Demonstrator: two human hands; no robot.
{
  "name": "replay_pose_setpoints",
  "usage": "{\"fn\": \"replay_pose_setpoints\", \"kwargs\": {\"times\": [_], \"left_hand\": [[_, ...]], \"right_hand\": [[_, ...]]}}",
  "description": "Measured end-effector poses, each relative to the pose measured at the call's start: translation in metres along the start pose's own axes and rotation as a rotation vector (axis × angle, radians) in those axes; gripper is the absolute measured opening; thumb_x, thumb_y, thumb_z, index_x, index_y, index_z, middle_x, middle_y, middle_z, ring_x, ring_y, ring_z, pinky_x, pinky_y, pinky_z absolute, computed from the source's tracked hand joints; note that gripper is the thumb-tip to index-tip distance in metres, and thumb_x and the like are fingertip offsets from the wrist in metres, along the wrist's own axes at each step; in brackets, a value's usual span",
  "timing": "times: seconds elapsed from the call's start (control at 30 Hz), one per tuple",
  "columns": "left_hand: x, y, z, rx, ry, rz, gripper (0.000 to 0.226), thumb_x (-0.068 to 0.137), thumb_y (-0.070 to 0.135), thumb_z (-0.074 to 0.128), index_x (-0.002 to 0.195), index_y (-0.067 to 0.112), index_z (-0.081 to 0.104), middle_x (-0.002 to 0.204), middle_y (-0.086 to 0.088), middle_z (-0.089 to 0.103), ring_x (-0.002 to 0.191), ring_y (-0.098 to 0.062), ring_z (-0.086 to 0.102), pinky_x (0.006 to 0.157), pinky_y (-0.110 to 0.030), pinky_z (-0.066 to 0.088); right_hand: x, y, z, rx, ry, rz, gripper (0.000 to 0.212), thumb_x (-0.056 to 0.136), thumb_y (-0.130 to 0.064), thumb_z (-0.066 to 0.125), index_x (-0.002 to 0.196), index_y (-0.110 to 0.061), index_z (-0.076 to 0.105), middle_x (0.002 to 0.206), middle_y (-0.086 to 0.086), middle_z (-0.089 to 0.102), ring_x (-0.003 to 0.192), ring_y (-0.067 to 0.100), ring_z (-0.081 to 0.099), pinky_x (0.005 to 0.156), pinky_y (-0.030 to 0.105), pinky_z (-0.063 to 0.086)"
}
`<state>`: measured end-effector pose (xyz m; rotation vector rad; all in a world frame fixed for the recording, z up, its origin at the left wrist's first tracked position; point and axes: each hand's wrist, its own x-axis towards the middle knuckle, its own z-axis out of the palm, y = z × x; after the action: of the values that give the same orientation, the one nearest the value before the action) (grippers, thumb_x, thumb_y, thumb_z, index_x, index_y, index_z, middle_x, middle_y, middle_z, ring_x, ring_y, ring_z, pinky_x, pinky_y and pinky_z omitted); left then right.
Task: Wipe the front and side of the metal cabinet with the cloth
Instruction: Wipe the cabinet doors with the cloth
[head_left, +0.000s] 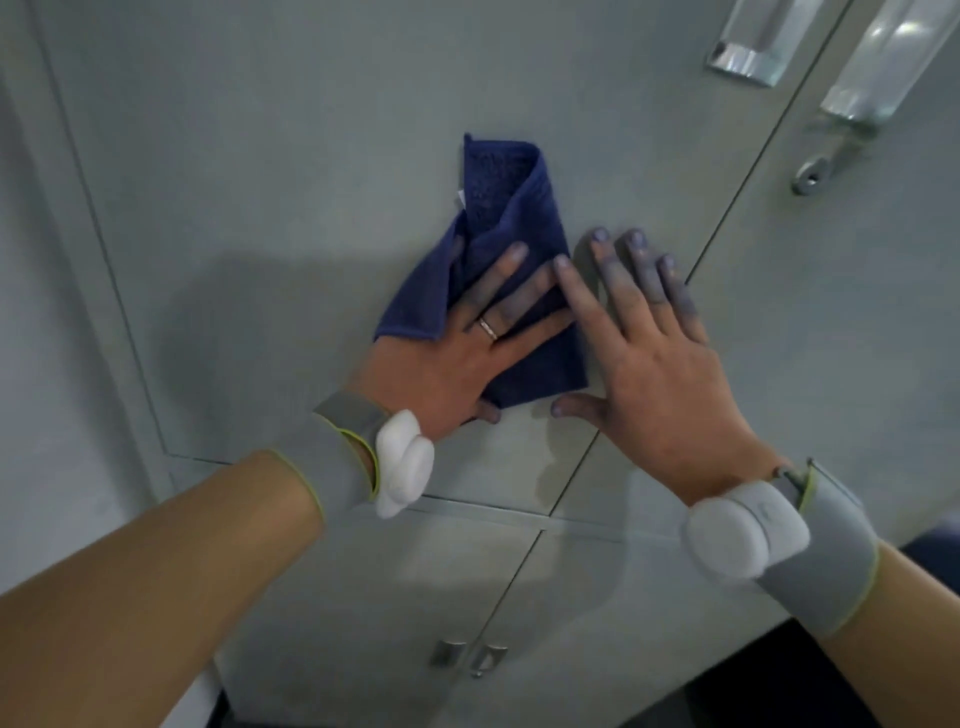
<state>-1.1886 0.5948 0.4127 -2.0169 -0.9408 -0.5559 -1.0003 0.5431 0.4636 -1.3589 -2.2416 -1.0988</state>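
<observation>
Bare forearms, grey wristbands (337, 457) edged in yellow-green on both wrists, each carrying a rounded white pod (404, 478), thin ring (488, 328) on the left hand (457, 358), bluish smudges on the right hand (654, 364) fingers

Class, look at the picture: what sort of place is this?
Probably an office or storeroom: a grey metal cabinet with double doors, chrome handles and a key lock, being wiped with a blue cloth.

Deep navy-blue cloth (498, 270) against the pale grey-green cabinet (260, 156), shiny silver handles (748, 47) up top, blue-tinted fingertips (636, 241), grey wristbands (332, 457) edged in yellow-green carrying white pods (402, 478), and a silver ring (487, 328).
</observation>
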Motion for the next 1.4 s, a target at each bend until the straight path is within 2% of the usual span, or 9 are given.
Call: {"fn": "replay_pose_setpoints", "kwargs": {"times": [0.13,0.23,0.37,0.63,0.77,0.87,1.0,1.23,1.4], "left_hand": [[-0.031,-0.032,-0.004,0.031,-0.038,0.064,0.121,0.058,0.056,0.076,0.151,0.023,0.006,0.159,-0.005,0.001,0.146,-0.030,-0.002,0.114,-0.057,-0.009],[-0.076,-0.068,0.000,0.091,-0.087,-0.001,0.126,0.055,0.054,0.079,0.151,0.026,0.003,0.160,-0.004,-0.011,0.145,-0.029,-0.012,0.114,-0.058,-0.007],[-0.129,-0.105,0.004,0.137,-0.152,-0.078,0.127,0.056,0.054,0.081,0.151,0.028,0.000,0.159,-0.003,-0.016,0.145,-0.032,-0.010,0.111,-0.064,0.004],[-0.112,-0.059,0.023,0.109,-0.138,-0.131,0.135,0.051,0.056,0.080,0.150,0.026,-0.007,0.156,-0.009,-0.023,0.141,-0.038,-0.020,0.108,-0.068,-0.004],[-0.085,0.000,0.040,0.050,-0.090,-0.027,0.130,0.052,0.052,0.080,0.151,0.025,0.001,0.158,-0.010,-0.006,0.144,-0.036,-0.015,0.110,-0.063,-0.010],[-0.077,0.022,0.042,0.010,-0.063,-0.032,0.121,0.059,0.049,0.078,0.151,0.024,0.004,0.157,-0.005,0.000,0.143,-0.034,-0.007,0.112,-0.057,-0.014],[-0.105,0.001,0.044,-0.005,-0.109,-0.065,0.120,0.059,0.047,0.079,0.151,0.026,0.005,0.158,-0.003,0.000,0.145,-0.030,-0.009,0.114,-0.054,-0.008],[-0.205,-0.076,0.056,0.155,-0.182,-0.116,0.136,0.049,0.048,0.085,0.151,0.026,-0.003,0.158,-0.003,-0.019,0.145,-0.030,-0.013,0.112,-0.057,0.001],[-0.209,-0.068,0.066,0.145,-0.204,-0.146,0.132,0.055,0.044,0.082,0.150,0.025,-0.007,0.156,-0.009,-0.023,0.142,-0.039,-0.017,0.111,-0.065,0.000]], "right_hand": [[0.008,-0.021,0.001,0.026,0.028,0.001,0.121,0.053,-0.050,0.081,0.150,-0.016,0.018,0.156,0.015,0.019,0.145,0.033,0.012,0.118,0.043,0.007],[0.017,-0.045,0.006,0.064,0.028,-0.019,0.121,0.055,-0.050,0.081,0.151,-0.018,0.014,0.158,0.013,0.016,0.145,0.031,0.009,0.119,0.041,0.003],[0.023,-0.068,0.018,0.085,0.055,-0.077,0.120,0.055,-0.050,0.082,0.151,-0.018,0.016,0.157,0.011,0.016,0.145,0.031,0.011,0.119,0.042,0.008],[0.000,-0.060,0.030,0.072,0.011,-0.074,0.119,0.056,-0.052,0.080,0.151,-0.019,0.016,0.157,0.007,0.008,0.146,0.029,0.007,0.119,0.041,0.006],[-0.014,-0.054,0.028,0.068,-0.020,-0.050,0.118,0.057,-0.054,0.076,0.151,-0.018,0.014,0.157,0.009,0.011,0.146,0.028,0.005,0.119,0.042,0.006],[-0.017,-0.059,0.032,0.073,-0.029,-0.058,0.120,0.056,-0.053,0.078,0.151,-0.018,0.013,0.157,0.010,0.011,0.145,0.029,0.007,0.119,0.042,0.006],[-0.012,-0.086,0.042,0.130,0.012,-0.073,0.121,0.055,-0.053,0.080,0.151,-0.018,0.014,0.156,0.007,0.007,0.146,0.030,0.008,0.119,0.042,0.007],[-0.004,-0.132,0.062,0.192,0.069,-0.141,0.118,0.056,-0.047,0.083,0.150,-0.017,0.019,0.156,0.007,0.009,0.145,0.030,0.010,0.118,0.043,0.011],[-0.015,-0.130,0.078,0.195,0.059,-0.148,0.118,0.056,-0.046,0.083,0.150,-0.017,0.019,0.156,0.008,0.009,0.145,0.030,0.009,0.119,0.043,0.010]]}}
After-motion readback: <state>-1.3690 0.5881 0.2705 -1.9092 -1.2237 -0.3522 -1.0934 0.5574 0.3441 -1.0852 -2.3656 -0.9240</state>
